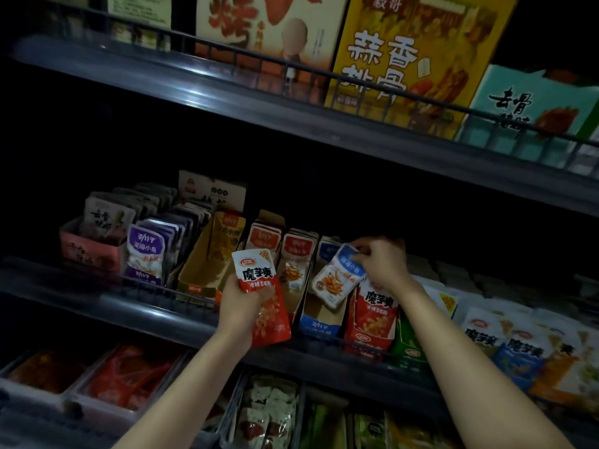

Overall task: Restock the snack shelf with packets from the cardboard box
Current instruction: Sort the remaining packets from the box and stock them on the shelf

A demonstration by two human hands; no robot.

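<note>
Dim light is blurring most labels, the shelf back is sitting in black, and the bottom tier is showing only murky trays cut off by the frame edge. The left hand (241,301) is gripping a red packet (257,273), fingers curled round its middle, in front of the middle shelf edge (146,307); whether it is holding more than 1 is hard to tell. The right hand (385,264) is pinching a blue packet (338,277) by its top corner, tilted, over the blue carton (319,324), which is showing open room at its front. Just beside it, a red carton (368,338) is holding upright packets.
</note>
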